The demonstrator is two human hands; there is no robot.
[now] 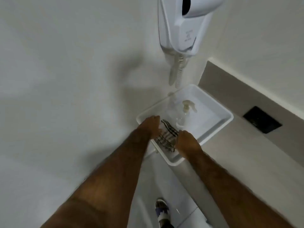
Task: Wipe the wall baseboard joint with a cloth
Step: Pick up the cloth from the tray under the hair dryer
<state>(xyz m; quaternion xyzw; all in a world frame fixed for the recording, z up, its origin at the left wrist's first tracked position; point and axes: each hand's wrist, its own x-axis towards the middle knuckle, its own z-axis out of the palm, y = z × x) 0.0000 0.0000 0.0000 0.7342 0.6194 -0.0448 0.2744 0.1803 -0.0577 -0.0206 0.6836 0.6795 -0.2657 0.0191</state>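
Both hands down in the white tray [218,129] on the table [238,153] by the wall [65,79]: left hand [150,127] and right hand [187,142] flanking a dark-striped cloth [167,137], fingers curled down at its edges (whether actually pinching it, cannot tell). Cloth lying between them, long axis running away toward the pump bottle [185,111], both hands about equally near. Baseboard joint out of view, probably down near the floor [148,186].
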